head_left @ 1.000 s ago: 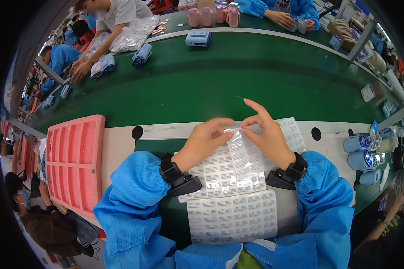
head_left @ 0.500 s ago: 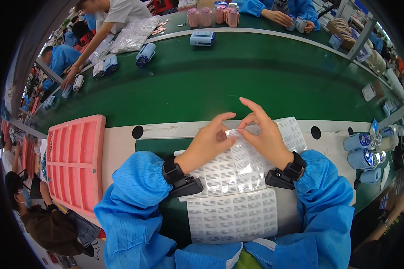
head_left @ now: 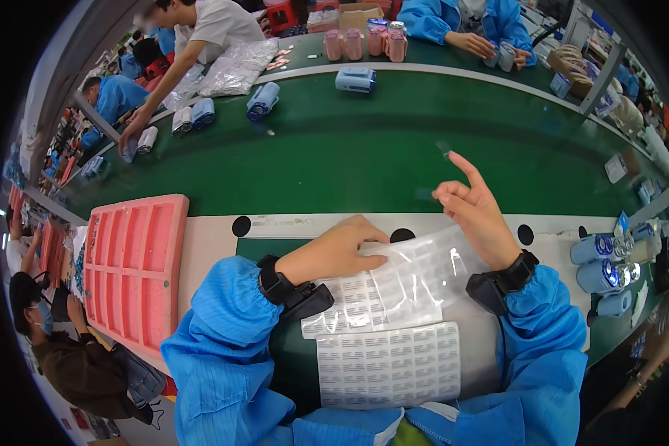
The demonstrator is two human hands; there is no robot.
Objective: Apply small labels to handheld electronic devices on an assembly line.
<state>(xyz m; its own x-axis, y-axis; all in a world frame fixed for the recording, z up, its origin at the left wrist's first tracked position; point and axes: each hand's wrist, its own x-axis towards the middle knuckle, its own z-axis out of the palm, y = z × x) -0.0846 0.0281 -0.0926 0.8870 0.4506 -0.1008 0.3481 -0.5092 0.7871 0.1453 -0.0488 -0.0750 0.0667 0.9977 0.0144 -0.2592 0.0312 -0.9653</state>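
Observation:
Sheets of clear labels with fine dark print lie in front of me: a lower sheet [head_left: 388, 366] and overlapping upper sheets [head_left: 416, 279], glossy and partly creased. My left hand [head_left: 331, 251] rests at the top left edge of the upper sheets, thumb and forefinger apart. Raised to the right above the sheets is my right hand [head_left: 477, 212]. Its forefinger points up with a small clear sticker [head_left: 443, 147] at the tip. Thumb and curled fingers pinch together, and another small see-through piece [head_left: 425, 194] shows beside them.
At the left lies a pink foam tray [head_left: 135, 271] with compartments. Blue cylindrical devices [head_left: 356, 79] lie across the green belt [head_left: 312, 163]; several more [head_left: 597, 275] stand at the right. Beyond are pink devices [head_left: 353, 44] and co-workers, one reaching over the belt at far left.
My right hand has lifted away up and to the right with small clear stickers. My left hand has settled onto the sheets, its fingers spread from their pinch. The view has tilted slightly.

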